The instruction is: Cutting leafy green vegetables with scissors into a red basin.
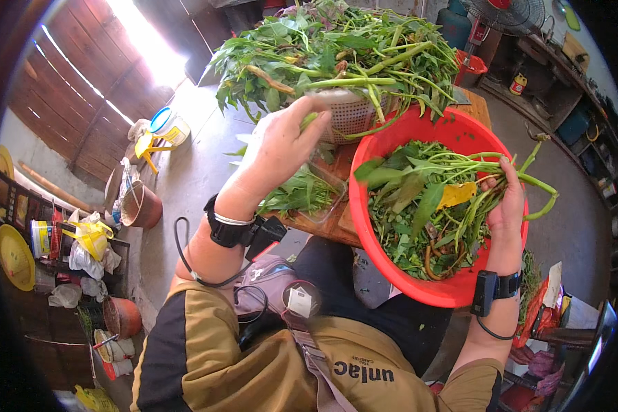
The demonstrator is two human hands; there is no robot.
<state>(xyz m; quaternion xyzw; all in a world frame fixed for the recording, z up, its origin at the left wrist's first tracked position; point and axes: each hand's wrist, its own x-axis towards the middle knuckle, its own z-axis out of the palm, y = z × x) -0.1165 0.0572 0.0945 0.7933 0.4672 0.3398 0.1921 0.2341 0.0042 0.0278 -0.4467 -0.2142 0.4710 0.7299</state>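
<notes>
My right hand (505, 203) grips a bunch of leafy green stems (463, 170) over a red plastic basin (361, 226). A yellowed leaf (457, 195) hangs among those stems. Chopped or torn greens (401, 257) fill much of the basin. My left hand (283, 139), slightly blurred, pinches a short green piece (309, 121) between thumb and fingers. Just beyond it stands a white perforated basket (347, 116), heaped with leafy stems (335, 56). Below my left hand, a clear plastic container (340, 198) holds picked leafy greens (304, 190); my forearm hides part of them.
The basket and container stand on a low wooden table (309, 224). On the left floor are a brown bucket (141, 203), a yellow stool (147, 147) and a white tub (175, 129). A knife (548, 293) and bags lie at right. A fan (504, 18) stands at upper right.
</notes>
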